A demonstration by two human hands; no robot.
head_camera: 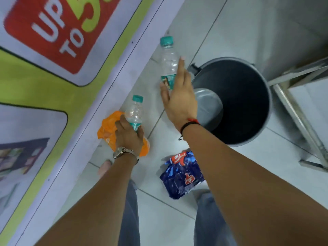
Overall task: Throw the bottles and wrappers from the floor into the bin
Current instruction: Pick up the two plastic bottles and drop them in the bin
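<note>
My left hand (128, 134) is shut on a clear plastic bottle (135, 110) with a teal cap, holding it by its lower half. Under that hand an orange wrapper (108, 129) lies on the floor against the wall. My right hand (179, 96) is open with fingers spread, right over the lower part of a second clear bottle (168, 59) with a teal cap and label; whether it touches the bottle I cannot tell. A blue wrapper (182, 174) with a red logo lies on the tiles between my legs. The grey round bin (267, 96) stands open to the right of my right hand.
A wall banner (53, 50) in green, red and lilac runs along the left. A metal stand's legs (301, 118) are at the right beside the bin. The floor is pale tile (221, 23). My foot (104, 167) shows near the wall.
</note>
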